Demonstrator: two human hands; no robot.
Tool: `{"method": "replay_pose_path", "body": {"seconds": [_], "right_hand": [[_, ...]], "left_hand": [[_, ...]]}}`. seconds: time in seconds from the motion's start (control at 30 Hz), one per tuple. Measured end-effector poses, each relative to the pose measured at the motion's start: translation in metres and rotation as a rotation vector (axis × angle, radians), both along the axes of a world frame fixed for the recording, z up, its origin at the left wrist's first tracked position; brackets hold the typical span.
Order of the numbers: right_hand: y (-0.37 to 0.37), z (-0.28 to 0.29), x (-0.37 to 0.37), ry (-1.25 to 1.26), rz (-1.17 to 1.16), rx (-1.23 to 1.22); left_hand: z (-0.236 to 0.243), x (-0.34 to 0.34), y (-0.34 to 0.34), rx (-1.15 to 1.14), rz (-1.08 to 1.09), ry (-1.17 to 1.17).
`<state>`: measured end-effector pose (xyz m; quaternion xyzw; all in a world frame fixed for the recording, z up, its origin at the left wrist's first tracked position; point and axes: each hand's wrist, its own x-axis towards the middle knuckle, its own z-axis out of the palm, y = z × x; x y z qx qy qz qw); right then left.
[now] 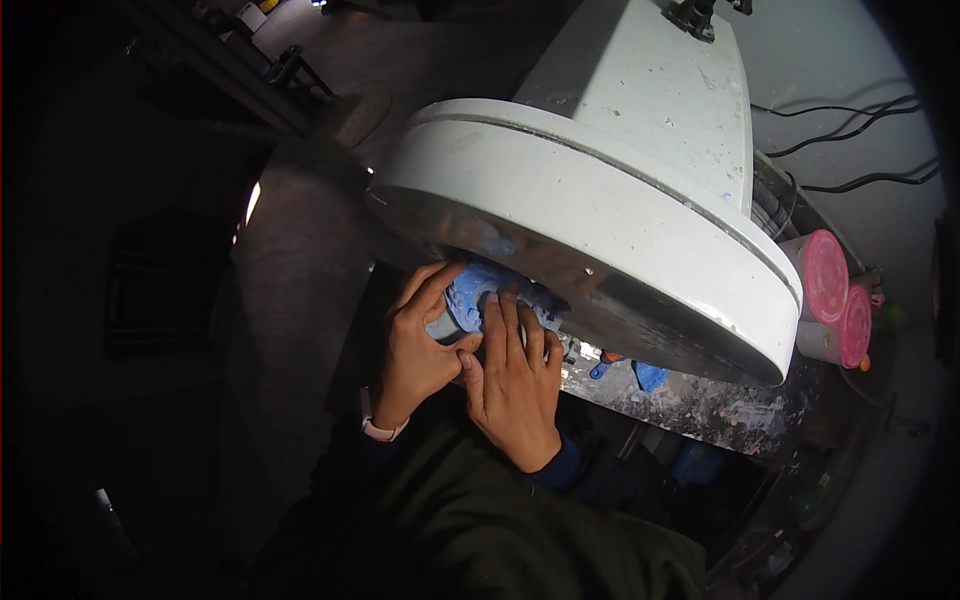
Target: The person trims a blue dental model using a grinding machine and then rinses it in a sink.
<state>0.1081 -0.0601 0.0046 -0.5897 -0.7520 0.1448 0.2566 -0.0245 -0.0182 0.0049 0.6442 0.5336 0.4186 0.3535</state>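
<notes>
A rough, lumpy piece of blue plaster-like material (480, 290) with a smooth grey-blue side lies between my hands, under the rim of a large white round machine head (610, 200). My left hand (415, 345) is curled round its left and near side, fingers over the far edge and thumb in front. On top of it rests my right hand (515, 385), its fingers stretched out and the thumb pointing toward the left hand. The fingertips partly cover the piece, and its far right side is in shadow.
Below the machine head runs a stained worktop (700, 410) with a blue chunk (650, 376) and a small blue-and-orange tool (603, 364). Two tubs with pink lids (826, 275) stand at the right. Black cables (850, 125) hang along the wall.
</notes>
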Motion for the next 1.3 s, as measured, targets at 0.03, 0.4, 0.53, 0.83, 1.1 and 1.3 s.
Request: {"method": "replay_pose_path", "body": {"seconds": [0.03, 0.4, 0.53, 0.83, 1.1, 1.3], "right_hand": [[0.000, -0.001, -0.001, 0.000, 0.002, -0.001], [0.000, -0.003, 0.000, -0.006, 0.003, 0.006], [0.000, -0.003, 0.002, 0.022, 0.006, 0.021], [-0.001, -0.002, 0.010, 0.076, 0.067, 0.012], [-0.009, 0.001, 0.020, 0.245, 0.111, 0.059], [-0.008, -0.008, 0.014, 0.250, 0.082, 0.158]], "left_hand": [[-0.001, -0.001, 0.000, 0.001, 0.003, 0.002], [-0.002, -0.001, 0.002, 0.073, 0.004, 0.014], [-0.001, 0.002, 0.001, 0.100, 0.031, 0.034], [-0.007, 0.008, -0.014, 0.156, 0.151, 0.184], [0.030, -0.016, -0.013, 0.223, -0.115, 0.463], [0.010, -0.020, -0.004, 0.253, -0.150, 0.326]]}}
